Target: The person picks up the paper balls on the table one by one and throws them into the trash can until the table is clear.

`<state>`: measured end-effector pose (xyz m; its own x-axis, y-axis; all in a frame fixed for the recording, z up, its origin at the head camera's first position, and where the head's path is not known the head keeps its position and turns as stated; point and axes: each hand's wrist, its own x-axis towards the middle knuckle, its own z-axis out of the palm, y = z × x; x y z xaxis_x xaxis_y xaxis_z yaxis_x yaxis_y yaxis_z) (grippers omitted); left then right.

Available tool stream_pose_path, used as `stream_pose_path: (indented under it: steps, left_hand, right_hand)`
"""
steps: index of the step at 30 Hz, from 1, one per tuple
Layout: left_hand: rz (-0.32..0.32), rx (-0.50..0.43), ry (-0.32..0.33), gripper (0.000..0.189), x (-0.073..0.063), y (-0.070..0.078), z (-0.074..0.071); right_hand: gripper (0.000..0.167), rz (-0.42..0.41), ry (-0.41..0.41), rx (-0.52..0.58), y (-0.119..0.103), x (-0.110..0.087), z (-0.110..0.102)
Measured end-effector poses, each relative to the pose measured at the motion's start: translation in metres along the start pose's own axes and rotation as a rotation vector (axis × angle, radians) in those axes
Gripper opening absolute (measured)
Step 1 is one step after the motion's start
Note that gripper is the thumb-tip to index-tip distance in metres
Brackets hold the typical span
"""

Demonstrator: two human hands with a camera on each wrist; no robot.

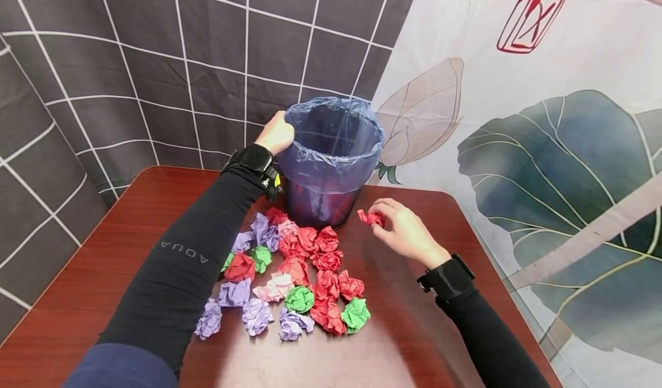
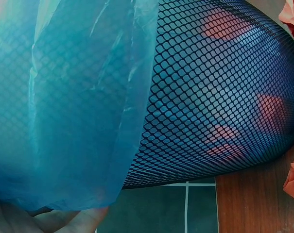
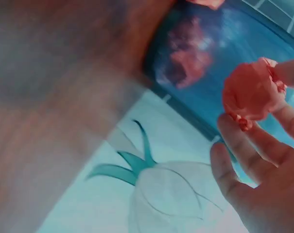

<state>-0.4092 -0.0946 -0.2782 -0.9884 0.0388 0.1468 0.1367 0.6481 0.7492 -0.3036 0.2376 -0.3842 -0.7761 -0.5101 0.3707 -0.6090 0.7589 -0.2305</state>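
Observation:
A black mesh wastebasket [image 1: 323, 204] with a blue plastic liner [image 1: 331, 169] folded over its rim stands at the back of the table. My left hand [image 1: 277, 133] grips the rim and liner on the left side. In the left wrist view, fingers [image 2: 88, 218] show at the edge of the liner. To the right of the wastebasket, my right hand [image 1: 405, 230] pinches a crumpled red paper ball [image 1: 371, 218] above the table. The same paper ball [image 3: 251, 90] sits between thumb and fingers in the right wrist view. Reddish shapes show through the mesh.
Several crumpled paper balls lie in front of the wastebasket: red [image 1: 326, 284], purple [image 1: 257, 317], green [image 1: 299, 299] and pink [image 1: 274, 287]. The red-brown table [image 1: 403, 342] meets a grey gridded cloth [image 1: 212, 37] and a white cloth with plant drawings [image 1: 481, 43] behind.

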Motion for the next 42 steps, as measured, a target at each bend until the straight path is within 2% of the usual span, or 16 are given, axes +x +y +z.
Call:
stream_pose_path:
  steps: [5, 12, 17, 22, 30, 34, 42]
  left_hand:
    - [-0.001, 0.005, 0.004, 0.062, -0.002, 0.001, 0.0]
    - [-0.001, -0.004, 0.005, 0.062, -0.003, 0.002, 0.0]
    - [-0.002, -0.007, 0.007, 0.062, -0.001, 0.001, -0.001]
    - [-0.002, 0.0, 0.015, 0.063, 0.003, -0.003, 0.001]
    - [-0.005, -0.021, 0.003, 0.062, -0.003, 0.001, 0.0]
    - [-0.013, -0.018, -0.002, 0.063, -0.004, 0.001, 0.001]
    - [0.0, -0.017, 0.01, 0.062, 0.0, -0.003, 0.001]
  right_hand:
    - [0.024, -0.055, 0.17, 0.015, -0.005, 0.006, -0.021]
    - [0.029, -0.165, 0.418, 0.095, -0.013, 0.022, -0.049]
    - [0.029, -0.212, 0.525, 0.117, -0.021, 0.042, -0.072]
    - [0.029, -0.19, 0.514, 0.117, -0.028, 0.066, -0.083]
    - [0.04, -0.123, 0.356, 0.061, -0.037, 0.087, -0.08]
    - [0.048, -0.099, 0.308, 0.057, -0.036, 0.089, -0.076]
    - [0.056, -0.1, 0.307, 0.059, -0.035, 0.088, -0.075]
